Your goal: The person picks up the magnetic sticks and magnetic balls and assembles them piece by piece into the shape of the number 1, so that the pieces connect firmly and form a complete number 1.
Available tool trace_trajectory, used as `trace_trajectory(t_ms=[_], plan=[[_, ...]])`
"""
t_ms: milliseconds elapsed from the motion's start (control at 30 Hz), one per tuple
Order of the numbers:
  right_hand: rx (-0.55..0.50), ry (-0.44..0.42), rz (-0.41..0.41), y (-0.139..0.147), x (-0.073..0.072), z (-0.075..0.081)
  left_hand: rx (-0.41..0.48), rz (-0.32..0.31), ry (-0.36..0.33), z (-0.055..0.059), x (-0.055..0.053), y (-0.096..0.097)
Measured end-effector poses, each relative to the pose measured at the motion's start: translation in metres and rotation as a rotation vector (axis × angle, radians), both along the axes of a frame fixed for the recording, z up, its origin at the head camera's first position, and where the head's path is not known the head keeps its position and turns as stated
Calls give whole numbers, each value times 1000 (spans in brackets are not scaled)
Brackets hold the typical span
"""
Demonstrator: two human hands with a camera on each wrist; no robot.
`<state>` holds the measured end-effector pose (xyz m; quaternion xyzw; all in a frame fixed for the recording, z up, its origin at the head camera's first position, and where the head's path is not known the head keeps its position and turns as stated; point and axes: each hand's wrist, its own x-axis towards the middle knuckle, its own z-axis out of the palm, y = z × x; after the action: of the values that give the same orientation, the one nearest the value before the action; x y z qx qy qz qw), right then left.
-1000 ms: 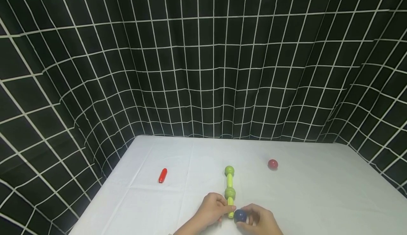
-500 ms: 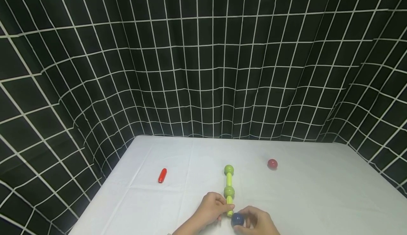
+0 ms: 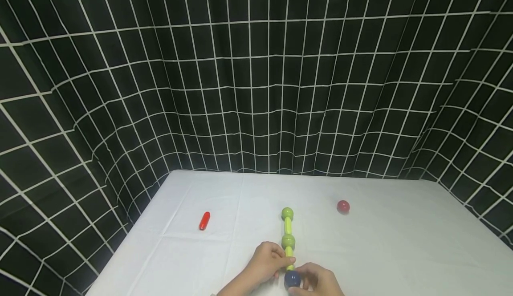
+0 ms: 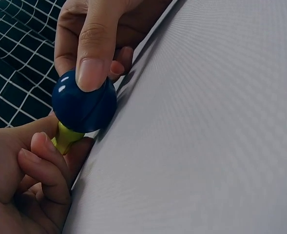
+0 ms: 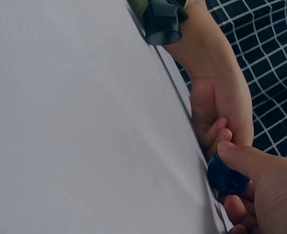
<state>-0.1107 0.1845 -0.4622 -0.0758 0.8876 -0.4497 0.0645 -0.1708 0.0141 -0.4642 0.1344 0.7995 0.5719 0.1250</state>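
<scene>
A chain of two green balls and two yellow-green rods runs toward the person in the head view. Its far ball (image 3: 287, 213) joins a rod (image 3: 288, 225), then a middle ball (image 3: 288, 241). My left hand (image 3: 267, 260) pinches the near rod (image 3: 289, 252) between thumb and fingers. A glossy blue ball (image 3: 292, 279) is gripped by my right hand (image 3: 316, 279) from the right side. The blue ball sits right at the near rod's end, in line with the chain. In the left wrist view, the right thumb presses on the blue ball (image 4: 82, 105), and a bit of rod (image 4: 66, 138) shows below it.
On the white-covered table (image 3: 384, 242), a red rod (image 3: 205, 220) lies at the left and a dark pink ball (image 3: 343, 206) at the back right. A black curtain with white grid lines (image 3: 264, 73) surrounds the table's back and sides.
My right hand has moved left and slightly nearer the person, bringing the blue ball from beside the rod to the rod's near end. The left hand keeps hold of the rod, almost still.
</scene>
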Motion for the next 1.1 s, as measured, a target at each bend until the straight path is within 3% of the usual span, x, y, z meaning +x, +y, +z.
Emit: trace_trajectory(t_ms=[267, 867, 1100], plan=[[-16, 37, -6, -7, 1, 1, -5, -1, 13, 0, -2, 0], [-36, 14, 22, -2, -1, -2, -17, 5, 21, -1, -2, 3], [-37, -3, 30, -4, 1, -2, -11, -1, 12, -3, -1, -10]])
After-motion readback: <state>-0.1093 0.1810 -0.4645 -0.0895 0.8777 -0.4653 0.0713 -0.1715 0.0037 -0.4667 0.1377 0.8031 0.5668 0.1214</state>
